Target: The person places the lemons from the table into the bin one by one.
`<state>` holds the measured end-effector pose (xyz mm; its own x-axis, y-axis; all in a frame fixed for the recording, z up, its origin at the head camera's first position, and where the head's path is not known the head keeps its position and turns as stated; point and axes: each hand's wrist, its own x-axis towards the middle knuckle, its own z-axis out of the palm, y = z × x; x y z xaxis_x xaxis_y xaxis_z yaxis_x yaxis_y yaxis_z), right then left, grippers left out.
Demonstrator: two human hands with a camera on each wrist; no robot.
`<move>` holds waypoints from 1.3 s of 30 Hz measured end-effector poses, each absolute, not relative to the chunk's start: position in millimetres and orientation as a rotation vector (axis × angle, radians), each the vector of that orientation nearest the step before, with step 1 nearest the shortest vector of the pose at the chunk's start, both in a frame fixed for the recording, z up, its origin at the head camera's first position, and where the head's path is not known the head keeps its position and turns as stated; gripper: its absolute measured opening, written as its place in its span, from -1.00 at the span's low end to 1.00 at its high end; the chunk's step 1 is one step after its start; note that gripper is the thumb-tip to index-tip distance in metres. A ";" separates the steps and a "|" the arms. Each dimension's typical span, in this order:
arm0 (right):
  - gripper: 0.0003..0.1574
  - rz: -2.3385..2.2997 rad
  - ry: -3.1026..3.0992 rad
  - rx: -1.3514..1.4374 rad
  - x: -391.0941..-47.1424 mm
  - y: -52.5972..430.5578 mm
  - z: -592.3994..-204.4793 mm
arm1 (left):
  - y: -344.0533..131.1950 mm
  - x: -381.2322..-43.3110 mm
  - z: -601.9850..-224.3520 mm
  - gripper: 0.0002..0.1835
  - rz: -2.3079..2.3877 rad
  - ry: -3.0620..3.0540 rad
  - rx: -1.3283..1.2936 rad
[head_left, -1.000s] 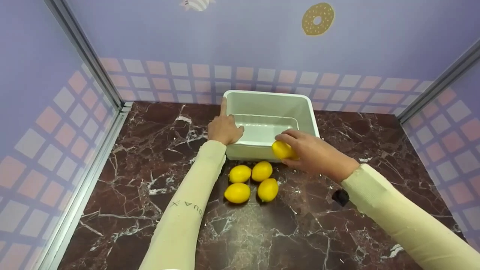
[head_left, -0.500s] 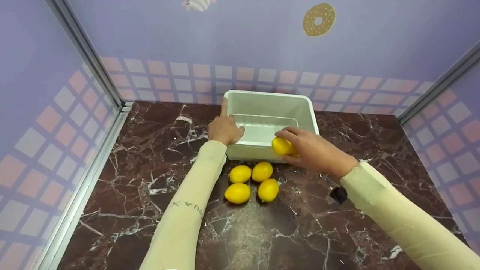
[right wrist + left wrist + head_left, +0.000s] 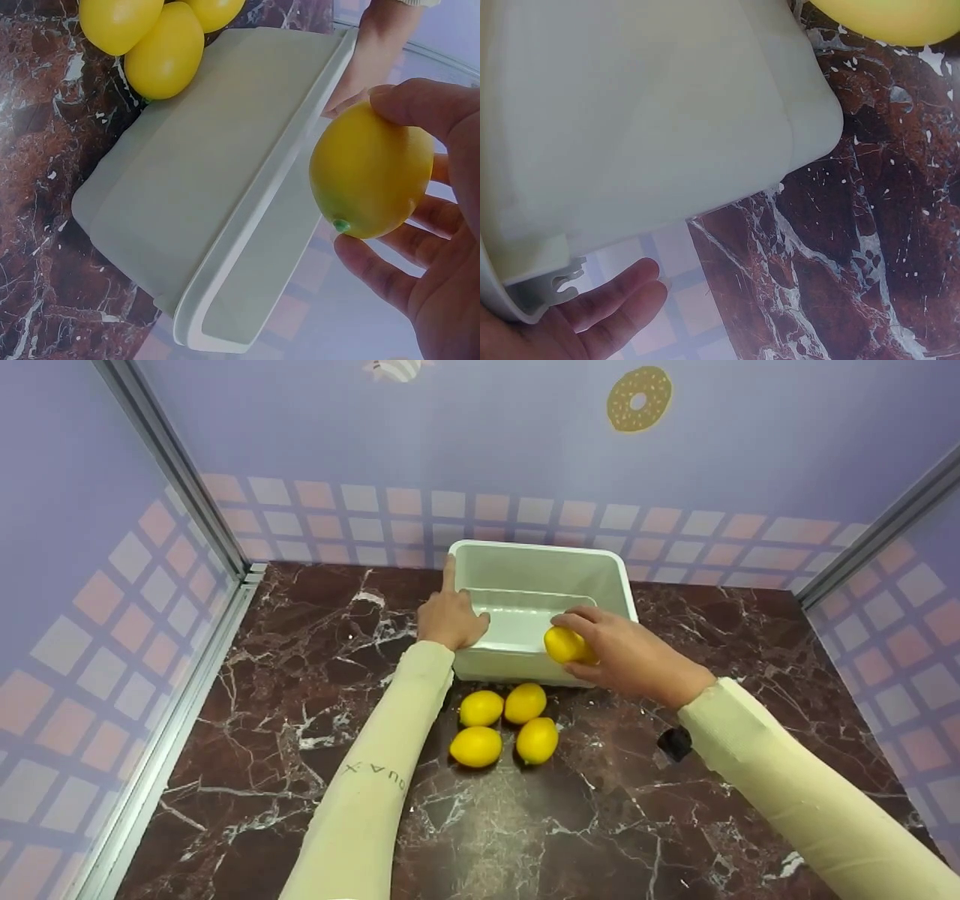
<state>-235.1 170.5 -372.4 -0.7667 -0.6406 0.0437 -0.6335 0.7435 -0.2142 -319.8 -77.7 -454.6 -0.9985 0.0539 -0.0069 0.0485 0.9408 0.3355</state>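
In the head view my right hand (image 3: 634, 652) pinches a yellow lemon (image 3: 564, 646) at the bin's front rim, towards its right side. The right wrist view shows the lemon (image 3: 371, 171) between thumb and fingers, its green tip exposed. My left hand (image 3: 448, 619) holds the left rim of a white plastic bin (image 3: 540, 545), index finger along the edge and thumb over the inside. Two of its fingers (image 3: 622, 307) extend outside the wall in the left wrist view. Several more lemons (image 3: 476, 747) lie together on the table just before the bin.
Brown marble tabletop (image 3: 300, 780) lies under everything. A purple back wall (image 3: 337, 427) with pink and white squares stands close behind the bin. Side walls with metal frame posts (image 3: 169, 465) close off left and right. A small black object (image 3: 674, 743) shows by the right cuff.
My right hand has risen slightly, carrying the lemon up and a little towards the bin. The left hand, the bin and the lemons on the table have stayed put.
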 end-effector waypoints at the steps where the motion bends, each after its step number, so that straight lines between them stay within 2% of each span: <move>1: -0.28 -0.337 2.905 -1.057 -235.6 170.4 -372.7 | -77.7 -319.8 -454.8 -0.40 0.526 3.079 0.081; 39: -0.26 -0.398 2.948 -1.055 -250.9 161.6 -376.0 | -78.0 -321.4 -455.2 -0.37 0.486 3.072 0.078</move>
